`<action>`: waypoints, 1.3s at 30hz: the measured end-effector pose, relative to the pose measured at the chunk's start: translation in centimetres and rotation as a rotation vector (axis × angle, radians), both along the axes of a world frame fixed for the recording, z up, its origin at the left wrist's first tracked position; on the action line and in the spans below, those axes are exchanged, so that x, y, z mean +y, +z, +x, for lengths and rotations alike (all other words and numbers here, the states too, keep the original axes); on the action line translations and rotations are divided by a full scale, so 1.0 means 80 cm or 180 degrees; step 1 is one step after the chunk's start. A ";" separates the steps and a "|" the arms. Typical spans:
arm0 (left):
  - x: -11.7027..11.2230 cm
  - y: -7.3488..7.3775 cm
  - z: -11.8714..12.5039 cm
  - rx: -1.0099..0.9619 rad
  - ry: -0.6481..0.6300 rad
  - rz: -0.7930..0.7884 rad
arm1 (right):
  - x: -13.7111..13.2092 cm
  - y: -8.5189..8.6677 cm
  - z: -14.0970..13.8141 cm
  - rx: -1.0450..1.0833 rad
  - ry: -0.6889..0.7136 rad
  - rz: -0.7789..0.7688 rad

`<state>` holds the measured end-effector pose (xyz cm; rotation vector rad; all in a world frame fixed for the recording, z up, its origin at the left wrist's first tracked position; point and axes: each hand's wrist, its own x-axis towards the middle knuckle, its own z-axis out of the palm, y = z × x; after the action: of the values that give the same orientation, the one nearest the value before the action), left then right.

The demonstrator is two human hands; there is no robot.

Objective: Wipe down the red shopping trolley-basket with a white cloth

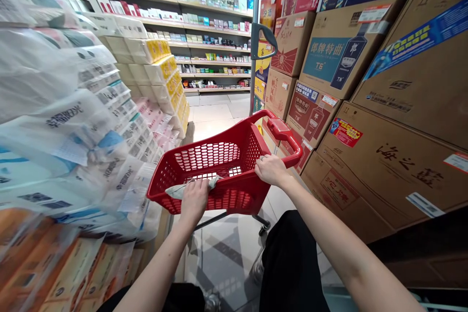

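Note:
A red plastic shopping trolley basket on wheels stands in front of me, with a mesh-patterned body and a long handle. My right hand grips its right rim. My left hand rests on the near rim, pressing a crumpled grey-green cloth against it. The cloth drapes over the rim on both sides of that hand. The inside of the basket holds nothing else that I can see.
Stacked wrapped tissue packs tower close on the left, and large liquor cartons are piled on the right. A tiled aisle floor runs ahead to shelves of boxed goods. A metal pole stands beyond the basket.

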<state>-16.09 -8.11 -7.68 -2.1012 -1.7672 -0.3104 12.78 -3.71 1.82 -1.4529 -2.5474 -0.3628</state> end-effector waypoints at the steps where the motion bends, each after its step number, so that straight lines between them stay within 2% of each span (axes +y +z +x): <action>1: 0.001 0.001 0.010 0.0006 0.0017 0.0007 | 0.001 0.001 0.000 -0.0012 -0.0028 -0.0037; 6: 0.007 0.010 0.063 -0.0112 -0.0176 -0.0033 | 0.008 0.000 0.004 -0.0053 -0.0197 -0.0082; 9: 0.007 0.011 0.070 -0.0207 -0.0301 -0.0065 | 0.012 -0.004 0.011 -0.0046 -0.0164 0.0016; 12: 0.000 0.005 0.046 -0.0222 -0.0377 -0.0133 | 0.015 -0.007 0.019 -0.0039 -0.0126 0.0084; 18: -0.024 -0.007 -0.031 -0.0009 -0.0127 -0.0180 | 0.016 -0.007 0.029 -0.0022 -0.0146 0.0126; 22: -0.032 -0.009 -0.042 0.0011 0.0057 -0.0208 | 0.014 -0.007 0.030 -0.0007 -0.0188 0.0115; 26: -0.027 -0.006 -0.016 0.0013 0.0044 -0.0178 | 0.016 -0.008 0.031 -0.0057 -0.0278 0.0082; 30: -0.008 0.001 0.035 -0.0159 -0.0462 -0.0327 | 0.018 -0.009 0.033 -0.0066 -0.0316 0.0130; 33: 0.003 0.004 0.066 -0.0281 -0.0602 -0.0295 | 0.019 -0.010 0.037 -0.0058 -0.0275 0.0160; 36: 0.001 0.004 0.071 -0.0327 -0.0736 -0.0315 | 0.022 -0.010 0.044 -0.0117 -0.0271 0.0113; 39: -0.013 0.002 0.054 -0.0277 -0.0770 -0.0370 | 0.026 -0.009 0.053 -0.0161 -0.0305 0.0091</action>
<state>-11.74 -9.12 -7.49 -2.4244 -1.6130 -0.3775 16.99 -1.67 1.09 -1.5788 -2.5061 -0.4541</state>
